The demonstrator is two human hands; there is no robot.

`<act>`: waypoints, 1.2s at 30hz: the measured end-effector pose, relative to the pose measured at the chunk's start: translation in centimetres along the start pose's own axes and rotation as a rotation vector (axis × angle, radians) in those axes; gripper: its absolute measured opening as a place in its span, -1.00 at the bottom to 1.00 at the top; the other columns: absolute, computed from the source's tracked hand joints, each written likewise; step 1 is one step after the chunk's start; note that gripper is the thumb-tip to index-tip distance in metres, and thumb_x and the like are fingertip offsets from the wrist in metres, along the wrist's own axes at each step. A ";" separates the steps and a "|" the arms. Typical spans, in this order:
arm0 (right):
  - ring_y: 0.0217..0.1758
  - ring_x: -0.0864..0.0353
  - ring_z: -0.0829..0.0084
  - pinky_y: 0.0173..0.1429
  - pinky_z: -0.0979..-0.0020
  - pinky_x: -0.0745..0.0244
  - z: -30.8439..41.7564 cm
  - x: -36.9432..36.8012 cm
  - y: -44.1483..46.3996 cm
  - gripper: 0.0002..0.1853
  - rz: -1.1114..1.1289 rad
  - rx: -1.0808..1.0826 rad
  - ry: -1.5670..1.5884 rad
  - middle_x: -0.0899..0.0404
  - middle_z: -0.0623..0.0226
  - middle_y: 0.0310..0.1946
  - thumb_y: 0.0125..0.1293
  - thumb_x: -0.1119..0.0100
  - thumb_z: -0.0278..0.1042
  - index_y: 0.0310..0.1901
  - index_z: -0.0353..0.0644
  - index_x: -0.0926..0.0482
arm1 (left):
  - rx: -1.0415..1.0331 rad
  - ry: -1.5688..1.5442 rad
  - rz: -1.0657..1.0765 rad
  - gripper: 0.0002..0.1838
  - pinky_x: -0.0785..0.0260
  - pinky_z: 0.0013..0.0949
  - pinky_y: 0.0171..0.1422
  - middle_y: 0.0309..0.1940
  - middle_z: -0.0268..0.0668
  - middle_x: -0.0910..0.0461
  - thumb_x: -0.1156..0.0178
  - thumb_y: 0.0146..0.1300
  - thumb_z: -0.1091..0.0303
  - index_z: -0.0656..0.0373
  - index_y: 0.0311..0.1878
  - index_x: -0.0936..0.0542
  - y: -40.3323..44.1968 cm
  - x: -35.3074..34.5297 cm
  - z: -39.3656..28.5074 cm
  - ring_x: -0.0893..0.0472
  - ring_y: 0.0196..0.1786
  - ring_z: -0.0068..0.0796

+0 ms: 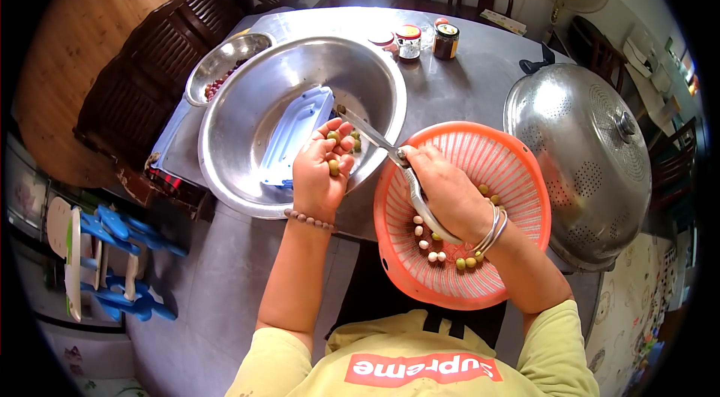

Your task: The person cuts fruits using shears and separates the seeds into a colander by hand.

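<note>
Several green-brown fruits [334,166] rest in my left hand [321,172], palm up with the fingers curled round them, near the rim of a large steel basin [304,44]. My right hand [446,194] is closed on the handles of metal scissors [375,134], whose blades point up and left over the basin beside my left fingers. Inside the basin lie a blue plastic tray [296,138] and a few more fruits [355,142]. Below my right hand, an orange basket [401,262] holds several green fruits [466,263] and pale pieces [432,256].
A smaller steel bowl [199,82] with dark red items stands behind the basin at the left. Jars [445,42] stand at the table's back. A large perforated steel lid [577,164] lies right of the basket. A blue and white stool [112,262] is at the lower left.
</note>
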State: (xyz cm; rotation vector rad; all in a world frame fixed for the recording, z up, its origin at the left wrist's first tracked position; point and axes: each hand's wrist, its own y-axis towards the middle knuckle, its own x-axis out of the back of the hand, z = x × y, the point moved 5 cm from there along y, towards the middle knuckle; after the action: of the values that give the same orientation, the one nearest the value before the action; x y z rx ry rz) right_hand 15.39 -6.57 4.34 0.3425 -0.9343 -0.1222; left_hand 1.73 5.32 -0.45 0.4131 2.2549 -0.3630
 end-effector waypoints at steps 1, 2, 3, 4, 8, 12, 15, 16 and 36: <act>-0.08 -0.42 -0.05 0.04 0.18 -0.37 -0.1 -0.1 0.0 -0.63 0.017 -0.023 -0.008 -0.42 -0.12 -0.18 0.12 0.02 -0.53 0.00 -0.42 -0.33 | -0.001 0.000 0.002 -0.71 -0.22 -0.63 -0.48 -0.19 -0.05 -0.45 0.19 0.26 0.53 0.36 0.04 -0.33 0.2 0.4 0.0 -0.43 -0.33 -0.45; -0.08 -0.42 -0.05 0.04 0.18 -0.37 -0.1 -0.1 0.0 -0.63 0.016 -0.022 -0.009 -0.42 -0.12 -0.18 0.12 0.02 -0.53 0.00 -0.42 -0.33 | 0.019 -0.016 0.069 -0.74 -0.24 -0.63 -0.49 -0.17 -0.06 -0.46 0.18 0.27 0.54 0.33 0.01 -0.33 0.4 0.6 0.1 -0.44 -0.33 -0.46; -0.08 -0.42 -0.05 0.04 0.18 -0.36 -0.2 -0.3 0.0 -0.63 0.025 -0.022 -0.019 -0.42 -0.12 -0.18 0.12 0.02 -0.54 0.00 -0.42 -0.32 | 0.038 -0.032 0.135 -0.78 -0.26 -0.62 -0.49 -0.16 -0.08 -0.47 0.17 0.29 0.54 0.31 -0.02 -0.33 0.3 0.3 0.1 -0.46 -0.34 -0.47; -0.08 -0.42 -0.05 0.04 0.18 -0.36 -0.2 -0.4 0.0 -0.63 0.035 -0.023 -0.028 -0.42 -0.11 -0.18 0.12 0.03 -0.55 0.00 -0.41 -0.32 | 0.038 -0.033 0.137 -0.78 -0.26 -0.62 -0.49 -0.16 -0.08 -0.47 0.17 0.29 0.54 0.31 -0.02 -0.33 0.3 0.1 0.2 -0.46 -0.34 -0.47; -0.09 -0.42 -0.04 0.04 0.18 -0.36 -0.1 -0.3 -0.1 -0.63 0.050 -0.041 -0.032 -0.41 -0.11 -0.19 0.12 0.03 -0.55 0.01 -0.40 -0.31 | -0.030 -0.017 0.146 -0.84 -0.26 -0.64 -0.53 -0.11 -0.06 -0.49 0.12 0.36 0.45 0.24 -0.05 -0.33 0.0 -0.7 0.1 -0.46 -0.38 -0.52; -0.10 -0.42 -0.04 0.02 0.17 -0.37 -0.2 -0.4 -0.1 -0.62 0.056 -0.036 -0.020 -0.41 -0.11 -0.20 0.13 0.03 -0.54 0.02 -0.40 -0.30 | -0.055 0.022 0.209 -0.88 -0.25 -0.64 -0.55 -0.05 -0.03 -0.50 0.06 0.37 0.40 0.19 -0.10 -0.33 -0.2 -0.9 0.0 -0.46 -0.39 -0.56; -0.11 -0.43 -0.05 0.01 0.17 -0.38 -0.2 -0.4 -0.1 -0.62 0.065 -0.049 -0.019 -0.40 -0.12 -0.20 0.13 0.03 -0.53 0.03 -0.39 -0.30 | -0.080 0.031 0.182 -0.91 -0.25 -0.64 -0.56 -0.10 -0.09 -0.52 0.02 0.35 0.43 0.18 -0.13 -0.34 -0.2 -1.0 0.0 -0.46 -0.40 -0.58; -0.12 -0.44 -0.05 0.01 0.17 -0.38 -0.2 -0.4 -0.1 -0.62 0.065 -0.055 -0.022 -0.40 -0.12 -0.19 0.14 0.02 -0.53 0.03 -0.39 -0.30 | -0.079 0.031 0.182 -0.91 -0.25 -0.64 -0.56 -0.10 -0.09 -0.52 0.02 0.35 0.43 0.18 -0.13 -0.34 -0.3 -1.0 0.0 -0.46 -0.40 -0.58; -0.21 -0.48 -0.05 -0.12 0.16 -0.44 -0.3 -0.5 -0.4 -0.63 0.049 -0.036 0.010 -0.39 -0.10 -0.22 0.14 0.04 -0.55 0.03 -0.34 -0.32 | -0.070 0.008 0.146 -0.87 -0.14 -0.68 -0.57 -0.33 -0.33 -0.48 -0.06 0.28 0.51 0.17 -0.12 -0.41 -0.2 -0.5 -0.1 -0.40 -0.38 -0.65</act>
State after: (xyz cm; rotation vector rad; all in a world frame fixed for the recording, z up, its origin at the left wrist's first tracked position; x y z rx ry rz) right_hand 15.31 -6.80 3.65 0.2860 -0.9289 -0.0919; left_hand 1.85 5.07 0.03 0.5388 2.2222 -0.2068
